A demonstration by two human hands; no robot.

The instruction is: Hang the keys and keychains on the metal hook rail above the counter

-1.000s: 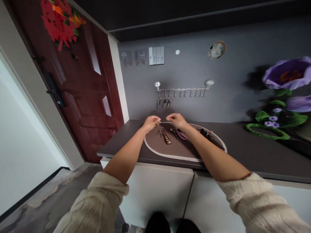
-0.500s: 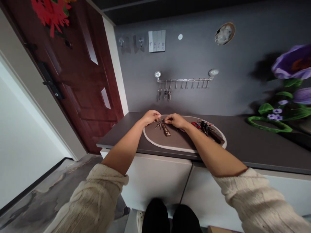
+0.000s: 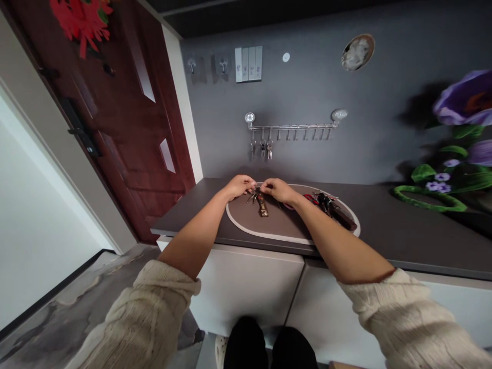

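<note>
My left hand point(image 3: 241, 186) and my right hand point(image 3: 277, 190) face each other over the brown oval mat point(image 3: 246, 221), fingers of both pinched. Between them is a bunch of keys point(image 3: 253, 197) with a brown keychain tag point(image 3: 263, 207) hanging toward me. Both hands pinch the top of this bunch, where its ring sits; fingertips partly hide the ring. Right of my right hand, a pile of keys point(image 3: 326, 201) lies on the mat, with a dark brown key case point(image 3: 343, 219) at its front and something red beside it.
On the grey wall is a hook rail point(image 3: 295, 126) with several hooks, keys point(image 3: 263, 149) hanging at its left end. Purple artificial flowers point(image 3: 461, 100) stand at the right of the dark countertop point(image 3: 400, 233). A dark red door point(image 3: 126, 169) is at the left, white cabinets point(image 3: 253, 282) below.
The brown tag now hangs a little straighter and slightly lower. Both hands stay in nearly the same place, still pinching at the top of the bunch.
</note>
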